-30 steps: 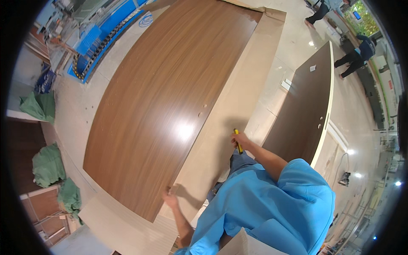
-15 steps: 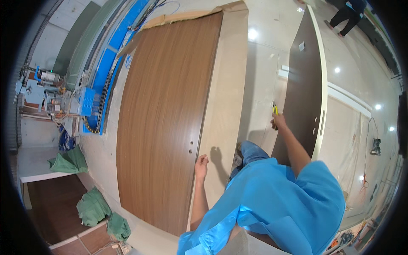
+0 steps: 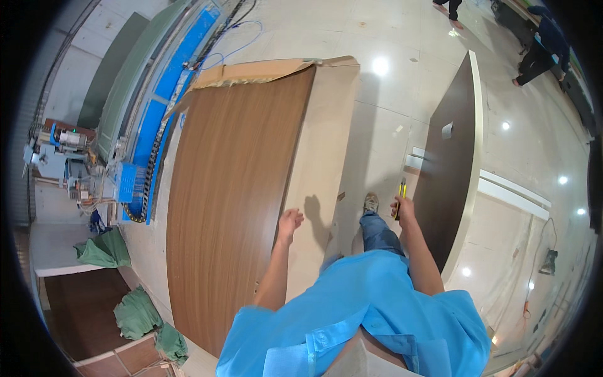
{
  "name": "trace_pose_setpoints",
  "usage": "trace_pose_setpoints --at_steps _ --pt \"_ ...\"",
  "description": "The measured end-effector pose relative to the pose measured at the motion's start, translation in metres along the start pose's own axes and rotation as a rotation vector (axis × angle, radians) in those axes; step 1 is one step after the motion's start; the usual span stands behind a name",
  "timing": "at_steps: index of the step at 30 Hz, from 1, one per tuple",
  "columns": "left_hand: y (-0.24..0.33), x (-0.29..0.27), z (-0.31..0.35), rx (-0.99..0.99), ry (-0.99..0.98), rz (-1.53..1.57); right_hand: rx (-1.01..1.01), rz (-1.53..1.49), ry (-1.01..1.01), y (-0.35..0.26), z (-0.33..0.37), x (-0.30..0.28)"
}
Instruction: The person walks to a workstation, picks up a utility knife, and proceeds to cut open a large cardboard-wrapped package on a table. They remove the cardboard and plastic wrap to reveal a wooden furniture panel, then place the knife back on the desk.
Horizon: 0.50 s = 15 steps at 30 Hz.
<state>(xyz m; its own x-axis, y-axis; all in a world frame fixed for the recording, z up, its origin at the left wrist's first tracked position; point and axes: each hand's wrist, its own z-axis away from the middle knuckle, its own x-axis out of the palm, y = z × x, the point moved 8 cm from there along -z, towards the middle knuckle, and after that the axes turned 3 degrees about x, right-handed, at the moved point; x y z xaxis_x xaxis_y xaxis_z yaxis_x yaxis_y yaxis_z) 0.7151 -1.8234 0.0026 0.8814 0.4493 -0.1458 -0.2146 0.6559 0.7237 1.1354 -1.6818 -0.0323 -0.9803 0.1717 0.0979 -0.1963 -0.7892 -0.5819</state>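
Note:
My right hand (image 3: 404, 207) is closed round a yellow and black utility knife (image 3: 402, 190), whose tip points away from me. Beside that hand stands a dark upright door panel (image 3: 449, 157) with a pale edge. My left hand (image 3: 290, 223) holds nothing, its fingers loosely bent and a little apart. It hovers over the right edge of a brown wood-grain door panel (image 3: 232, 169) lying flat. Tan cardboard (image 3: 326, 144) shows along that panel's right side, and a torn, folded strip of it lies across the far end.
A blue machine rail (image 3: 151, 116) with cables runs along the left. Green cloth bundles (image 3: 137, 313) lie near the lower left. White strips (image 3: 512, 196) rest on the tiled floor beyond the upright panel. One person (image 3: 546, 47) is at the far right, another's legs (image 3: 448, 9) at the top.
I have stepped forward along the flat panel, my foot now showing between the panels. The knife stays in my right hand. My left hand has moved farther along the panel's edge.

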Motion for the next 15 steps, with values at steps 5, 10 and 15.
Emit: trace_pose_setpoints --at_steps 5,10,15 --pt "0.114 0.057 -0.086 0.076 0.008 0.224 -0.088 0.018 -0.017 -0.152 -0.043 -0.014" --pt "0.210 0.080 -0.178 0.083 0.081 0.533 -0.097 0.033 -0.026 -0.266 -0.104 -0.008" --pt "0.269 0.095 -0.287 -0.006 0.217 0.749 -0.182 0.202 -0.097 -0.370 -0.178 0.027"
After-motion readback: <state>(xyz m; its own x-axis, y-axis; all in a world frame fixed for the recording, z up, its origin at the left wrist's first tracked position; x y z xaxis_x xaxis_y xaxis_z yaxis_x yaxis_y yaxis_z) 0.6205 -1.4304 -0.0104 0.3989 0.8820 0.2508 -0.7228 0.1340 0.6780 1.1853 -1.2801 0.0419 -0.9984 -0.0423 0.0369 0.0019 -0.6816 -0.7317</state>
